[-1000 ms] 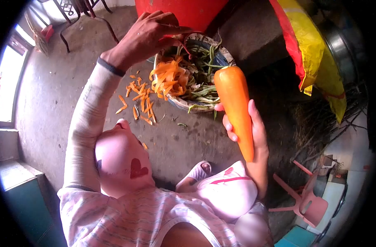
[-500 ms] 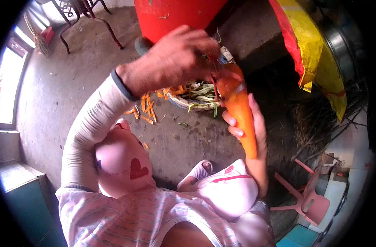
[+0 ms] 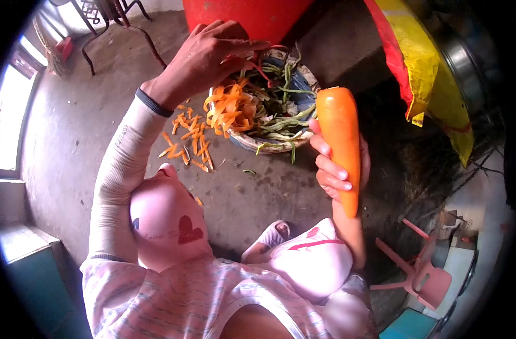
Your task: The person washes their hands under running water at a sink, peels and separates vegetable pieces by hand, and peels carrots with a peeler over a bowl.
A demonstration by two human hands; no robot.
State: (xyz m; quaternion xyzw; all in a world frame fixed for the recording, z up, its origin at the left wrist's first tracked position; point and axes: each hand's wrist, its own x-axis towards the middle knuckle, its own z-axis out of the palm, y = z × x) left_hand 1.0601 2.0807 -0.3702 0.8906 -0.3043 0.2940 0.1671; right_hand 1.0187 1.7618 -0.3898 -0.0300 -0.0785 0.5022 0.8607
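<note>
My right hand [image 3: 332, 164] is wrapped round a large peeled carrot [image 3: 341, 135], its thick end up and its thin tip pointing down toward my wrist. Over the left side of a basin [image 3: 311, 79], my left hand [image 3: 215, 56] grips a red vegetable peeler [image 3: 265, 72], whose frame juts out to the right, apart from the carrot. My fingers partly hide the peeler's handle. Orange carrot peelings [image 3: 231, 107] hang over the basin's left rim, beside long green trimmings [image 3: 286, 124] inside it.
More carrot peelings [image 3: 193, 138] lie scattered on the concrete floor. Behind the basin stands a large red tub [image 3: 241, 20]. A yellow and red sack [image 3: 422, 62] hangs at the right, above dry twigs [image 3: 433, 169]. A pink chair [image 3: 427, 277] is at the lower right.
My left hand has moved left with the peeler, away from the carrot and over the basin's left side. The carrot has become more upright in my right hand.
</note>
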